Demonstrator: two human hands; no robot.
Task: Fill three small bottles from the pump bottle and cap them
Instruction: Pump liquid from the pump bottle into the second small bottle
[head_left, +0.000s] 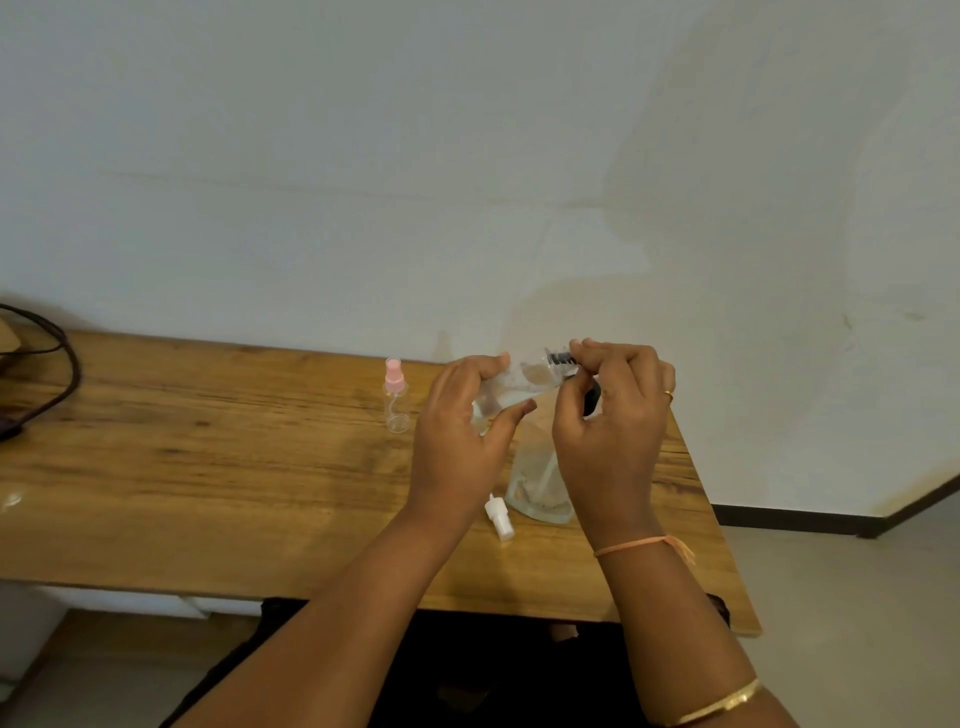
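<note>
My left hand (462, 436) grips a small clear bottle (511, 387), held tilted above the table with its mouth toward the right. My right hand (613, 415) pinches a black cap (562, 359) at that bottle's mouth. A dark part (592, 397) shows under the right palm; I cannot tell what it is. The large clear pump bottle (537, 483) stands on the table below my hands, a tube visible inside it. A second small clear bottle with a pink spray cap (396, 397) stands upright to the left. A loose white spray cap (500, 517) lies on the table.
The wooden table (208, 467) runs along a white wall, and its right edge is close to my right wrist. A dark cable (62, 374) loops at the far left. A dark seat or cloth sits below the table's front edge.
</note>
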